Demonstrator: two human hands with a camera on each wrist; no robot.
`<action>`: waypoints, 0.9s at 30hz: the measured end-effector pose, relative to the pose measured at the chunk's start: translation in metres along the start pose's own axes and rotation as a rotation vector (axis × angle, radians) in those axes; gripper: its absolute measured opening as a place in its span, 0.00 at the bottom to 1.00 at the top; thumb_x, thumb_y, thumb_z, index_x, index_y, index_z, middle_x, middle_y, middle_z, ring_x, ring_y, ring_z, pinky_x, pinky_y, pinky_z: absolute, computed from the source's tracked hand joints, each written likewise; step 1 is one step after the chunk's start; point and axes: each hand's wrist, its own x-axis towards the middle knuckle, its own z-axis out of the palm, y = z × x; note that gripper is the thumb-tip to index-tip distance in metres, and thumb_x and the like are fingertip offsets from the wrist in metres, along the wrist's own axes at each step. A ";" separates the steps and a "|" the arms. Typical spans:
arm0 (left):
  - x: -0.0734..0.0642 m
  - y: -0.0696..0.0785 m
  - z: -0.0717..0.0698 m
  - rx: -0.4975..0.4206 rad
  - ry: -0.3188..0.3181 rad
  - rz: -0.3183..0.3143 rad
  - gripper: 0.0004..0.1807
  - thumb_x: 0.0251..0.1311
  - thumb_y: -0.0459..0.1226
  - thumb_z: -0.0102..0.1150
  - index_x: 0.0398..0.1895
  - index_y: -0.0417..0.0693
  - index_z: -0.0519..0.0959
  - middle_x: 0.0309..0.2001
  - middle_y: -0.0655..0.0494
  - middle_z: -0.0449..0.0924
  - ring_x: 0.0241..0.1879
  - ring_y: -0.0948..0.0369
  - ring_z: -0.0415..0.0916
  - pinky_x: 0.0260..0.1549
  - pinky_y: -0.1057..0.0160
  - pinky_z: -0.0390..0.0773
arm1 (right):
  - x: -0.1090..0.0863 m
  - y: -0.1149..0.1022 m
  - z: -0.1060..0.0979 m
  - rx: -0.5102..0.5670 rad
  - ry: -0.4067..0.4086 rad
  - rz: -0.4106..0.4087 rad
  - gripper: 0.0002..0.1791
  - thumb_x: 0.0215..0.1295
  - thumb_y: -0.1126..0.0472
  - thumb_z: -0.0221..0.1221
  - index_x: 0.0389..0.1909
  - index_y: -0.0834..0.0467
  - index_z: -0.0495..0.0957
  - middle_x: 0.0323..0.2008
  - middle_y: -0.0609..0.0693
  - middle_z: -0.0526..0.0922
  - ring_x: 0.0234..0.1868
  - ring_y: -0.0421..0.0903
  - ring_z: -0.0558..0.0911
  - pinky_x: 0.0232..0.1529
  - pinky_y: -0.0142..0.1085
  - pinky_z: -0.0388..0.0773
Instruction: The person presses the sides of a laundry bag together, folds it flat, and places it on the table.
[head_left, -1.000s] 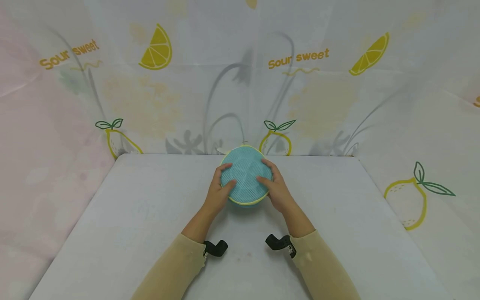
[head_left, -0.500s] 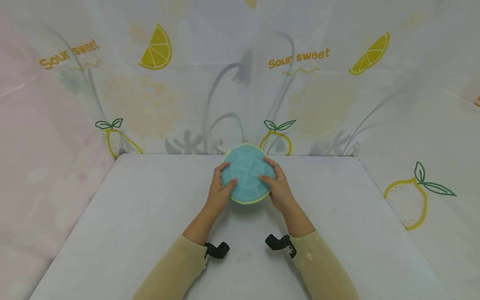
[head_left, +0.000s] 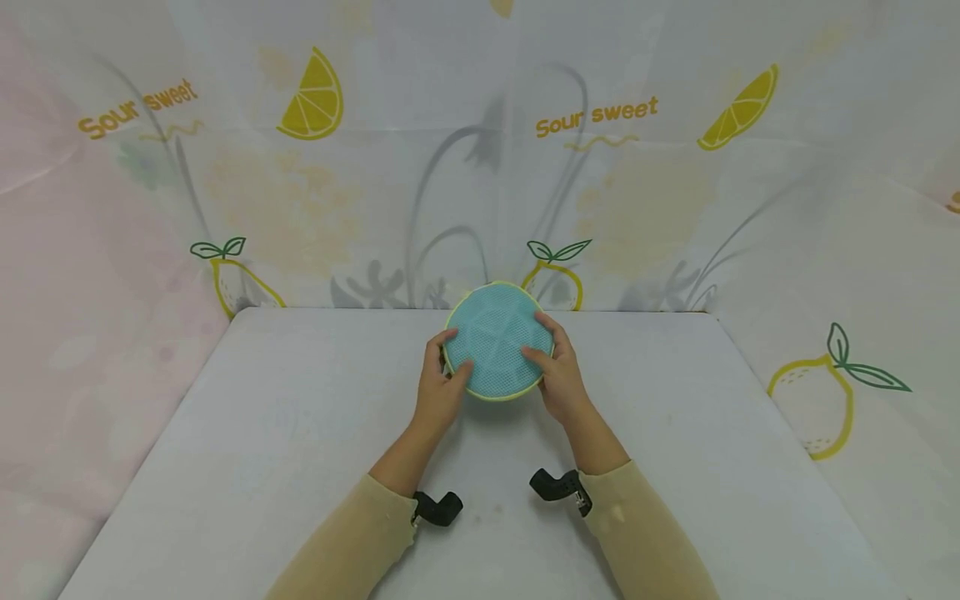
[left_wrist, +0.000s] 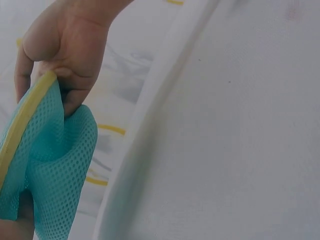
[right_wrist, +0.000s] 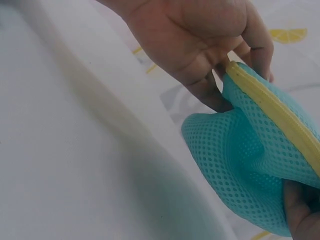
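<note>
A round teal mesh pouch [head_left: 497, 339] with a yellow rim is held up off the white table [head_left: 300, 433] near its far edge. My left hand [head_left: 442, 379] grips its left side, thumb on the front face and fingers behind. My right hand [head_left: 553, 371] grips the right side the same way. In the left wrist view the left hand [left_wrist: 65, 55] pinches the yellow rim of the pouch [left_wrist: 55, 165]. In the right wrist view the right hand [right_wrist: 200, 40] pinches the rim of the pouch [right_wrist: 250, 165], whose mesh sags below.
A backdrop cloth printed with lemons [head_left: 315, 92] hangs behind the table and along both sides. Black wrist camera mounts [head_left: 438, 507] [head_left: 555, 485] sit at my beige sleeves.
Both hands have lifted the pouch a little higher and farther from me, so its face shows rounder to the head view.
</note>
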 end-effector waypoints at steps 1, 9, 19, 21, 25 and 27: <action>-0.002 0.002 0.001 -0.007 0.002 0.000 0.31 0.69 0.25 0.49 0.73 0.38 0.55 0.74 0.35 0.50 0.72 0.42 0.57 0.66 0.43 0.65 | 0.000 0.000 0.000 0.001 0.003 0.001 0.37 0.71 0.72 0.53 0.77 0.53 0.54 0.77 0.51 0.53 0.71 0.53 0.64 0.59 0.32 0.73; -0.003 0.001 0.003 -0.058 -0.011 -0.009 0.32 0.67 0.24 0.49 0.73 0.40 0.54 0.76 0.36 0.48 0.74 0.43 0.54 0.70 0.46 0.59 | 0.001 0.003 0.003 -0.023 0.024 0.025 0.37 0.71 0.72 0.54 0.77 0.52 0.54 0.77 0.51 0.53 0.71 0.54 0.65 0.64 0.42 0.69; -0.001 0.001 -0.001 -0.076 -0.032 -0.035 0.34 0.65 0.22 0.49 0.73 0.41 0.54 0.77 0.38 0.45 0.75 0.44 0.50 0.71 0.46 0.56 | 0.000 0.008 0.006 -0.106 0.015 0.047 0.36 0.73 0.69 0.54 0.77 0.51 0.52 0.77 0.55 0.52 0.70 0.58 0.65 0.65 0.51 0.68; 0.002 -0.006 -0.002 -0.076 -0.037 -0.038 0.34 0.65 0.22 0.49 0.74 0.41 0.53 0.77 0.39 0.45 0.75 0.44 0.49 0.72 0.47 0.55 | 0.000 0.008 0.007 -0.124 0.014 0.053 0.36 0.73 0.68 0.54 0.77 0.50 0.51 0.77 0.55 0.52 0.70 0.59 0.65 0.65 0.52 0.68; 0.009 -0.023 -0.004 -0.072 -0.037 -0.027 0.35 0.66 0.24 0.50 0.75 0.45 0.53 0.78 0.42 0.44 0.76 0.46 0.48 0.72 0.48 0.53 | 0.000 0.007 0.007 -0.170 0.014 0.068 0.36 0.74 0.66 0.54 0.77 0.49 0.51 0.77 0.55 0.50 0.71 0.59 0.64 0.64 0.55 0.67; 0.011 -0.028 -0.004 -0.069 -0.030 -0.017 0.35 0.66 0.25 0.50 0.75 0.47 0.54 0.78 0.44 0.44 0.76 0.48 0.48 0.73 0.49 0.53 | -0.001 0.006 0.007 -0.196 0.004 0.068 0.36 0.75 0.65 0.53 0.78 0.48 0.50 0.78 0.54 0.48 0.71 0.59 0.63 0.64 0.55 0.68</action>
